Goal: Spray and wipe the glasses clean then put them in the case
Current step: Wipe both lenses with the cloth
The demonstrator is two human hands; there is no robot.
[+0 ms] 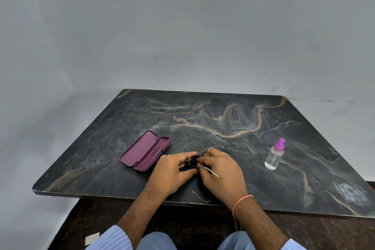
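Note:
Thin metal-framed glasses are held low over the dark marble table, their arms open; one arm reaches right, the other pokes out below my right hand. My left hand pinches the frame at one lens. My right hand presses a dark cloth against that lens; the cloth is mostly hidden by my fingers. A purple glasses case lies open and empty to the left of my hands. To the right stands a small clear spray bottle with a purple nozzle.
The table's front edge runs just under my wrists, with dark floor below. A grey wall rises behind the table. A white scrap lies on the floor at lower left.

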